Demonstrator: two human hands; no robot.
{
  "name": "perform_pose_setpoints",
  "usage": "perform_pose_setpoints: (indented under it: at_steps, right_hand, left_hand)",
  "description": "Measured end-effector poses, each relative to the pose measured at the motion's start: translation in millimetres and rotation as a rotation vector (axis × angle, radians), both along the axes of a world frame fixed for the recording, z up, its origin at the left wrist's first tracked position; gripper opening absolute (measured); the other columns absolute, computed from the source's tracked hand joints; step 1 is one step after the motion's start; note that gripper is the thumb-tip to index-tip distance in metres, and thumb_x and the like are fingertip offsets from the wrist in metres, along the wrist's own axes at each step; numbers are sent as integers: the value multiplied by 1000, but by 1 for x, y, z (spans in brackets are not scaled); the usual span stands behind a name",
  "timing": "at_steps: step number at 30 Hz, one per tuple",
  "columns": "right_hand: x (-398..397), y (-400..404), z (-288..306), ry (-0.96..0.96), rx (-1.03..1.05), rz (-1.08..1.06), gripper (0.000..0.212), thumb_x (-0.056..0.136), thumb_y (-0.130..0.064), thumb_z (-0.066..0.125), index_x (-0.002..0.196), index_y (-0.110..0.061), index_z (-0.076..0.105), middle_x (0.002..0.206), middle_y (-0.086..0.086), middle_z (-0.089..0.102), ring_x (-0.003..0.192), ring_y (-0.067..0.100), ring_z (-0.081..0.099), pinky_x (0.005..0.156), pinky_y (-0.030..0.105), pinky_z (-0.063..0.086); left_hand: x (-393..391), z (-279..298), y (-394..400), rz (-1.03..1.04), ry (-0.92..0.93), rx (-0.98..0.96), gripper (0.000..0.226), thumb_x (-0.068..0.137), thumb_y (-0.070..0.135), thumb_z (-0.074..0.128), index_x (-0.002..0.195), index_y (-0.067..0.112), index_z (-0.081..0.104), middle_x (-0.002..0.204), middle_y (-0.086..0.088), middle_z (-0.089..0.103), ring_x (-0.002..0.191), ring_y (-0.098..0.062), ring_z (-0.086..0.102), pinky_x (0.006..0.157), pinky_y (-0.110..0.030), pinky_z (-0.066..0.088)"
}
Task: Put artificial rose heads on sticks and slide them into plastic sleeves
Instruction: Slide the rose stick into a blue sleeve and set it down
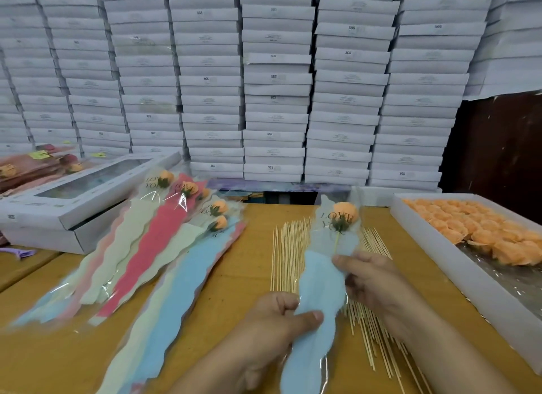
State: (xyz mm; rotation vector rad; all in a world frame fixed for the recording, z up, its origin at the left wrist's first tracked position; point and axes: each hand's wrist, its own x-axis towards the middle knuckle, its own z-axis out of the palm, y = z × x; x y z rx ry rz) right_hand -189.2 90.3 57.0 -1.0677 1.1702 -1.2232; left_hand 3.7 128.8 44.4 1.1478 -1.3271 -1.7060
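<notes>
An orange rose head (345, 212) on a thin stick sits inside a clear plastic sleeve with a blue lining (318, 294), printed "LOVE YOU". My left hand (278, 320) pinches the sleeve's lower part, thumb on top. My right hand (369, 279) grips the sleeve's right edge higher up, thumb on the front. Under the sleeve a spread of bare wooden sticks (289, 252) lies on the wooden table (234, 282).
A white tray (457, 264) at the right holds several loose orange rose heads (481, 226). At the left lies a pile of sleeved roses (164, 247) in blue, green and red. A windowed white box (76, 200) stands far left. Stacked white boxes (275, 79) wall the back.
</notes>
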Motion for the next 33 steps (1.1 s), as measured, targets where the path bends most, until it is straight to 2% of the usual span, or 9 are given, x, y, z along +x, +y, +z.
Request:
perform_pose_setpoints:
  at_steps: [3,9,14,17,20,22,27,29,33]
  right_hand:
    - [10,9,-8,1,28,45,9,90,-10,69,94,-4,75,90,14,77,62,14,67,52,21,51]
    - [12,8,-11,46,-12,-31,11,88,-4,68,91,6,71,86,16,76,60,18,63,49,22,50]
    - [6,-8,-8,18,-9,-83,6,88,-3,70,89,2,73,76,7,76,51,9,62,48,20,50]
    - [6,-13,-11,9,8,-41,6,90,-8,69,90,-4,74,81,9,76,58,12,64,51,21,52]
    - [2,-14,-14,-32,38,-16,12,94,-15,67,102,-7,71,81,8,76,61,13,66,52,23,52]
    - [-6,-12,-15,-39,51,-16,17,93,-20,68,106,-9,70,89,10,77,64,14,69,54,24,55]
    - [-38,-2,-19,-49,66,-28,22,90,-17,68,109,-7,70,89,11,77,63,15,69,51,22,55]
    - [-53,2,-21,-73,79,-53,19,92,-12,65,109,-5,71,87,12,76,61,14,68,49,21,54]
    - [-83,15,-22,-79,88,-76,20,93,-5,60,110,-3,70,87,11,76,61,14,67,50,21,55]
  left_hand:
    - [-5,0,0,66,26,-26,10,91,17,72,91,11,81,95,-15,77,76,-22,74,67,-31,58]
    - [-6,-2,4,32,0,-8,9,90,16,73,89,13,81,91,-9,78,72,-15,73,62,-24,56]
    - [0,-5,3,-10,-156,4,37,88,14,76,52,19,68,49,9,61,39,-5,53,38,-17,41]
    - [2,-1,-4,-6,-220,19,41,87,12,77,48,21,66,49,11,58,39,-4,53,39,-15,38]
    - [13,11,-21,86,-279,-32,6,86,14,77,84,13,72,72,0,69,48,-7,61,42,-17,43]
    - [29,19,-40,160,-343,-110,5,90,15,73,92,11,72,78,-4,71,52,-8,64,44,-19,45]
    - [88,42,-89,463,-540,-299,7,91,7,69,84,9,69,67,-1,64,54,-13,60,49,-21,46]
    - [119,45,-105,557,-630,-314,18,91,6,69,76,14,63,70,-1,60,60,-14,55,52,-22,41]
    - [183,36,-124,623,-807,-280,11,87,-1,70,78,-1,64,72,-14,56,60,-22,47,56,-27,34]
